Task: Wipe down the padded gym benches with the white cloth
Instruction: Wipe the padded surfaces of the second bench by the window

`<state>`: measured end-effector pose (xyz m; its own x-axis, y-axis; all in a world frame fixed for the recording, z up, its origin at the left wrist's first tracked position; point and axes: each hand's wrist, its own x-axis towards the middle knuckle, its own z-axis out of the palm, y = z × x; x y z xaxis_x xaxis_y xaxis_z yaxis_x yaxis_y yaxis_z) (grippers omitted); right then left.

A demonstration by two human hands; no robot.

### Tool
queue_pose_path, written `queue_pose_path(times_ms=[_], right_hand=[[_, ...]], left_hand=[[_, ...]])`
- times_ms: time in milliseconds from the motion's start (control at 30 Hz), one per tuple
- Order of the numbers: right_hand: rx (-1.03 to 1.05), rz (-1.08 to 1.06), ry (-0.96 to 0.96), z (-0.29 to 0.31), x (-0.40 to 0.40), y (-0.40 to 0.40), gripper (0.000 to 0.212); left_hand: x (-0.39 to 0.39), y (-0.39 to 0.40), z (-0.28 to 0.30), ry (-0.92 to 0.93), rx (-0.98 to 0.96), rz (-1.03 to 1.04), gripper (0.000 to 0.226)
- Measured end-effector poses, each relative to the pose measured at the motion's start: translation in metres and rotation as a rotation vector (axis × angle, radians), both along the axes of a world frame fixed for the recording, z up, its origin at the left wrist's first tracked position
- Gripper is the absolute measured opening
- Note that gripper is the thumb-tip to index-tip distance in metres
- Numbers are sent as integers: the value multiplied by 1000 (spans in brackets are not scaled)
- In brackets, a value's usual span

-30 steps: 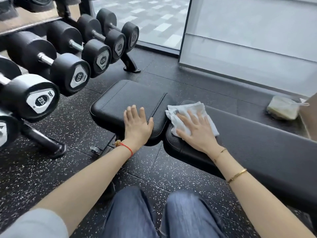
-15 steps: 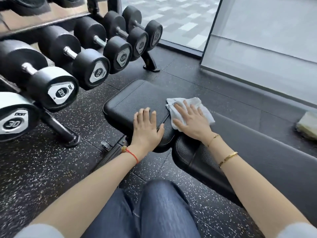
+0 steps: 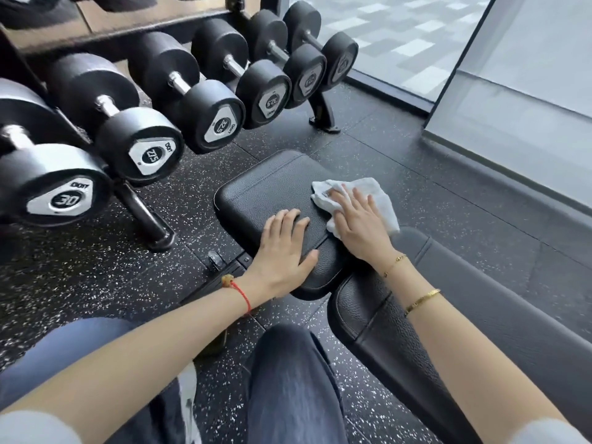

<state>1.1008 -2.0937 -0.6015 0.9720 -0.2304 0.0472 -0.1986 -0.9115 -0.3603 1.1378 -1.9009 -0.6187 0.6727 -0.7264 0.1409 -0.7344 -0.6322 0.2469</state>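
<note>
The left hand (image 3: 283, 251) lies flat, fingers spread, on the black seat pad (image 3: 266, 200). The right hand (image 3: 358, 225), fingers splayed, presses the white cloth (image 3: 374, 193) onto that surface.

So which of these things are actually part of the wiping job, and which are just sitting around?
Part of the job:
white cloth, under the right hand
seat pad, with the left hand flat on it
long pad

Just there:
dumbbells on their rack
speckled floor
window
</note>
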Motion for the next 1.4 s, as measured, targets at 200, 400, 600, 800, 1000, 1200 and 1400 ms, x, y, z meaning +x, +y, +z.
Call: queue_pose_path(times_ms=[200, 400, 600, 800, 1000, 1200, 1400], right_hand=[[14, 140, -41, -1, -13, 19, 49], [-73, 307, 7, 0, 8, 44, 48], [-94, 147, 101, 8, 112, 77, 48], [-153, 295, 11, -2, 65, 107, 51], [-151, 104, 85, 2, 77, 55, 51], [-88, 56, 100, 9, 132, 68, 50], [-158, 250, 43, -4, 75, 57, 50]], left_hand=[[39, 31, 8, -68, 25, -95, 57], [101, 65, 14, -89, 39, 103, 54], [124, 80, 10, 6, 39, 158, 55], [136, 94, 10, 163, 2, 141, 53], [135, 97, 9, 155, 35, 113, 61], [133, 94, 14, 151, 53, 116, 61], [132, 94, 13, 138, 51, 126, 61]])
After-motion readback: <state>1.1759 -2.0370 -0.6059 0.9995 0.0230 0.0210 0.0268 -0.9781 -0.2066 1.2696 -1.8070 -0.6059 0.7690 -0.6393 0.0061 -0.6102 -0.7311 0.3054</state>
